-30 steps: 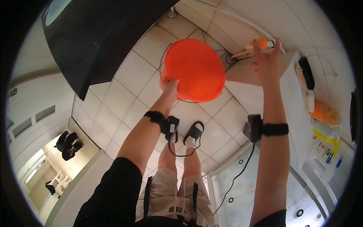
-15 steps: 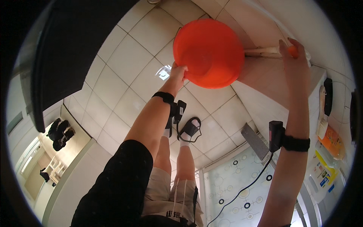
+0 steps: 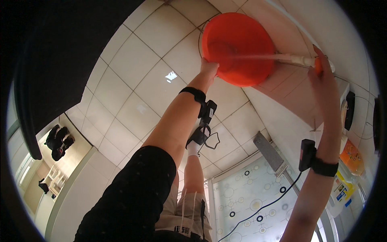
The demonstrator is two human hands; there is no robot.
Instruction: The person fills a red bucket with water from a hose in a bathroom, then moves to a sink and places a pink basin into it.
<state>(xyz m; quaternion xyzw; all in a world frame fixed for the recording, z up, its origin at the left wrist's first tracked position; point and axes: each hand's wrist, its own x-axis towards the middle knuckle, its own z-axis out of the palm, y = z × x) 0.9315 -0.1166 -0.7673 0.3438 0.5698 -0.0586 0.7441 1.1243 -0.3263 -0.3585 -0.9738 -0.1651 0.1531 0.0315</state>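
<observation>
1. Left hand (image 3: 209, 68) grips the near-left rim of the orange plastic basin (image 3: 238, 47), fingers curled over the edge; arm stretched far out from the lower middle of the view.
2. Basin is held up off the tiled floor (image 3: 141, 76), tilted so its inside faces the camera, in the far middle of the view.
3. Right hand (image 3: 322, 86) is closed around a white spray nozzle (image 3: 298, 60) with an orange tip part at the fingers; exact finger grip is partly hidden by the back of the hand.
4. A thin stream of water (image 3: 250, 57) runs from the nozzle leftward into the basin's inside.
5. The two hands are well apart, the basin between them, right hand just right of the basin's rim.
6. Black band with a small black device on the left wrist (image 3: 199, 99); a like black device and band on the right wrist (image 3: 312, 159), with a black cable (image 3: 262, 207) trailing down from it.
7. Below the arms: the person's bare legs, light shorts (image 3: 183, 209), a white sock (image 3: 193, 149) and black sandal (image 3: 203, 135) on the floor.
8. Near right: a frosted glass panel with circle pattern (image 3: 246, 193).
9. Far right edge: an orange pack (image 3: 351, 154) and a bottle with a yellow and blue label (image 3: 340, 189) on a shelf, blurred.
10. Left: a large dark panel (image 3: 60, 60) covers the upper left; black shoes (image 3: 58, 141) lie beyond on the left.
</observation>
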